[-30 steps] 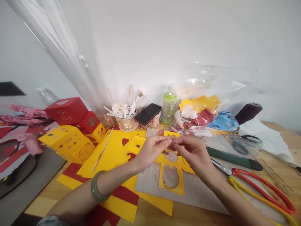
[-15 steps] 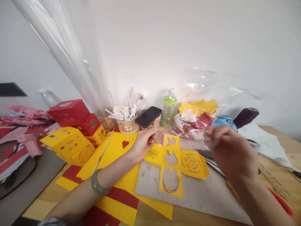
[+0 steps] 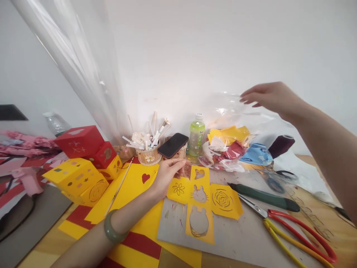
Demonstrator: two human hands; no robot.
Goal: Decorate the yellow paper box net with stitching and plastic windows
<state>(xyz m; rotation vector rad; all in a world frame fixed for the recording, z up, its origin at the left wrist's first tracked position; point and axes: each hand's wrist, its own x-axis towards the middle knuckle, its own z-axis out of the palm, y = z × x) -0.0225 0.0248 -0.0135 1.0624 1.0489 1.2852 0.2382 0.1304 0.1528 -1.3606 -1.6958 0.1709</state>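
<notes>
My left hand (image 3: 164,178), with a green bangle on its wrist, is low over the worktop. Its thumb and fingers are closed together at the upper edge of a yellow paper cutout (image 3: 203,209) with flower, cat and spiral shapes; what they pinch is hidden. The cutout lies on a grey board (image 3: 234,243). My right hand (image 3: 270,96) is raised at the upper right, its fingertips closed at the edge of clear plastic (image 3: 223,106) that stands against the wall. Below that plastic is a heap of yellow and red paper scraps (image 3: 230,139).
Red-and-yellow-handled scissors (image 3: 301,230) and a green-handled cutter (image 3: 267,197) lie at right. A phone (image 3: 173,145) rests beside a green-labelled bottle (image 3: 196,136) and a pen basket (image 3: 149,154). Red boxes (image 3: 80,141) and yellow boxes (image 3: 78,178) are stacked at left.
My right hand has risen from low over the board up to the clear plastic, uncovering the scissors and cutter. My left hand stays by the cutout; the view has shifted slightly.
</notes>
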